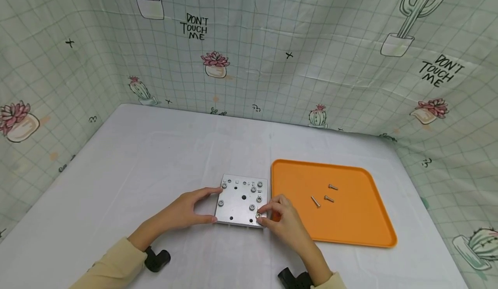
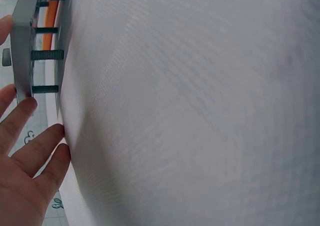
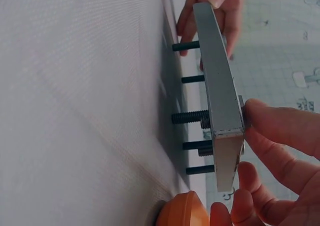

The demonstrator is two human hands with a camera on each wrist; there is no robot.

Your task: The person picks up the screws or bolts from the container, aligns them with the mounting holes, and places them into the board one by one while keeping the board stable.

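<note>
**Desk editor:** What's at the centre of the shot?

**Photographer:** A square metal plate (image 1: 242, 201) near the front of the white desk (image 1: 155, 159), propped clear of the surface on the threaded shanks of the bolts (image 3: 192, 118) run through it. The right hand (image 1: 282, 220) pinches a bolt head (image 1: 258, 215) at the plate's five o'clock corner, thumb and forefinger closed on it. The left hand (image 1: 186, 209) braces the nine o'clock edge, fingers nearly straight and spread, its grip closed round nothing.

**Desk editor:** And around it?

**Photographer:** At three o'clock, just beside the plate, an orange tray (image 1: 350, 233) with three loose bolts (image 1: 323, 196) lying in it. A cactus-print cloth (image 1: 249, 42) walls in the desk behind.

**Desk editor:** Where might it go wrong?

**Photographer:** My reading: the plate stands on thin bolt ends, so it could rock or skate if the left hand eases off while the right twists. A bolt started crooked could bind in its thread. The corner bolt sits close to the tray's rim; if fingers slip off it, it could drop and roll across the desk.
</note>
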